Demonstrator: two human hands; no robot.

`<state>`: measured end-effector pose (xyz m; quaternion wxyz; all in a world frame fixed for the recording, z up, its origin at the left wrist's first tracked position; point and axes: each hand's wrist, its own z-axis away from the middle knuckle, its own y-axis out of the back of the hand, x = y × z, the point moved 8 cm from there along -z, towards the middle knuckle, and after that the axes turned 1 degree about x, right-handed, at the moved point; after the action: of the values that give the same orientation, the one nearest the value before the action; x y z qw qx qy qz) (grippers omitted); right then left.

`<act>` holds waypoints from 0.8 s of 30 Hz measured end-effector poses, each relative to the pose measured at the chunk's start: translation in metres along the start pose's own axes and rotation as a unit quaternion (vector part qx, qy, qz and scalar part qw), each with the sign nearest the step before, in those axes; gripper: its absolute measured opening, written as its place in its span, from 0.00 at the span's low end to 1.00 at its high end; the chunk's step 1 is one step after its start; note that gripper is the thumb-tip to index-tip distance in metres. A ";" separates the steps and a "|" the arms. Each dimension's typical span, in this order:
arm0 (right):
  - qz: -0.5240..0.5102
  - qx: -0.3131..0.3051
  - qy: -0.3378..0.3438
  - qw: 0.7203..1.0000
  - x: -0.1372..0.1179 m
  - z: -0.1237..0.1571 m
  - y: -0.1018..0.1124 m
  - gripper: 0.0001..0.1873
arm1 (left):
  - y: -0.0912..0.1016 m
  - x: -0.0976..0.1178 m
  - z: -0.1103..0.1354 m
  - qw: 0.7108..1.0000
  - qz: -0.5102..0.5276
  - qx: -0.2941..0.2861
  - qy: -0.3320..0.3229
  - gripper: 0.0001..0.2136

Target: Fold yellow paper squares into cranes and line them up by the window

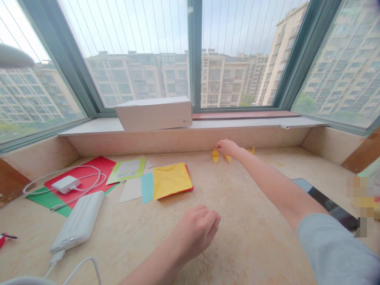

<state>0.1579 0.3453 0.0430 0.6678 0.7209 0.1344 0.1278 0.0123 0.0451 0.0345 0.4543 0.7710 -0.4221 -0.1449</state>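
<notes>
My right hand (228,147) reaches to the far side of the stone ledge. Its fingertips are pinched at the top of a small yellow origami figure (215,156), which appears to stand on the ledge. A second yellow folded piece (228,158) shows below the hand, and a third folded piece (252,150) is partly hidden behind my wrist. Closer to me, my left hand (198,226) hovers or rests over the ledge with its fingers curled in and nothing visible in them. Left of it lies a stack of coloured paper (172,181), yellow on top.
A white power bank (78,221), a white charger (65,184) with its cable, and red paper (92,168) lie at left. At right is a dark phone-like device (329,206). A white box (154,114) sits on the sill below the windows.
</notes>
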 end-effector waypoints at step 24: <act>0.078 0.058 0.060 0.993 0.019 0.025 0.021 0.23 | -0.001 -0.002 0.000 1.000 -0.016 0.015 -0.017 0.14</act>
<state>0.1853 0.3274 0.0618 0.6036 0.7578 0.1249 0.2140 0.0114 0.0470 0.0335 0.4336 0.7817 -0.4193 -0.1587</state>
